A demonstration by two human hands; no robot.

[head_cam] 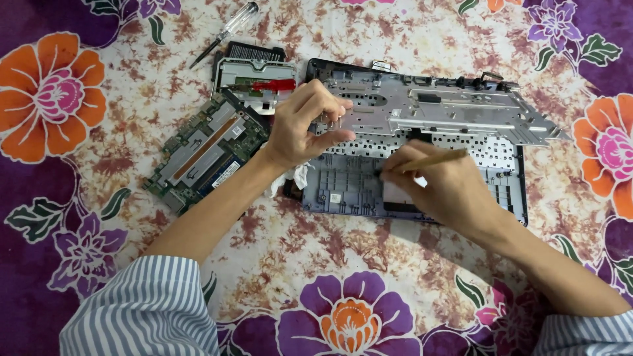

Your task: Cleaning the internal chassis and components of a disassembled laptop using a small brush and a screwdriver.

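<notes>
Brush handle (432, 159) rightward (slightly up)

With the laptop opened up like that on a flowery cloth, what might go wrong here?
Any tiny part pinched in the left hand could drop and vanish against the busy patterned cloth. The thin stick in the right hand might slip and scratch the open laptop shell. The bare circuit board lies close to the left forearm and could get knocked.

Left hand (304, 125) at eleven o'clock, fingers curled in a pinch, right hand (443, 188) at three o'clock, fingers closed, forearms angling inward
</notes>
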